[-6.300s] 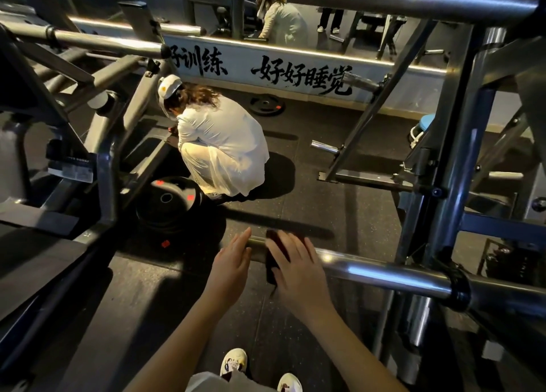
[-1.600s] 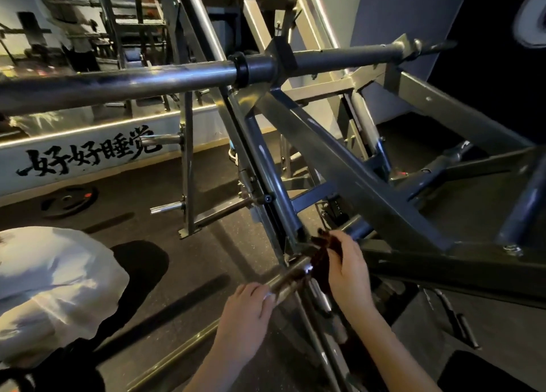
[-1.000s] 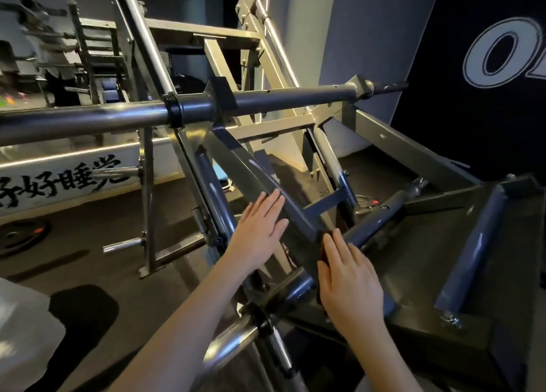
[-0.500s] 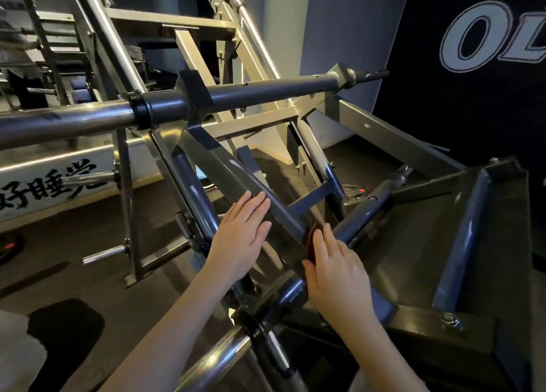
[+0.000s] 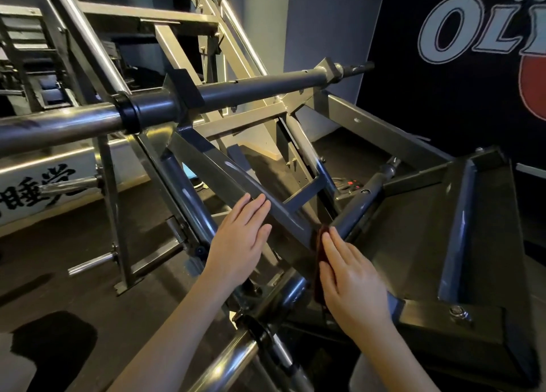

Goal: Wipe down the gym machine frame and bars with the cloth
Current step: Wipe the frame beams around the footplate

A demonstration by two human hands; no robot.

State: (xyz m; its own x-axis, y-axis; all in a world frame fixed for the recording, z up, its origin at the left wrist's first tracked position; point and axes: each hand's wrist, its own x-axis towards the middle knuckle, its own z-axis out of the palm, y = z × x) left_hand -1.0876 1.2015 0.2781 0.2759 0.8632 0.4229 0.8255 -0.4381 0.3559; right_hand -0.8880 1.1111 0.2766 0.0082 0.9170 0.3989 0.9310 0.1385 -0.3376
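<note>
Fingers [image 5: 332,245] of the right hand [image 5: 351,276] lie flat and close together, pressing a dark reddish cloth [image 5: 320,251] against the lower end of the diagonal frame beam [image 5: 236,176], where it meets the round grey bar [image 5: 366,198]. The left hand [image 5: 239,238] is open, fingers together and extended, its fingertips resting on the same beam higher up; it holds nothing. To do this stroke well, I would judge that the palm should keep even pressure so the cloth stays trapped under it, sliding along the beam's length rather than dabbing, and then working into the joint where dust likely gathers. The cloth is mostly hidden beneath the hand; only a thin, crumpled edge shows along the index finger and down past the palm. The beam itself is glossy grey metal, catching streaks of light.
</note>
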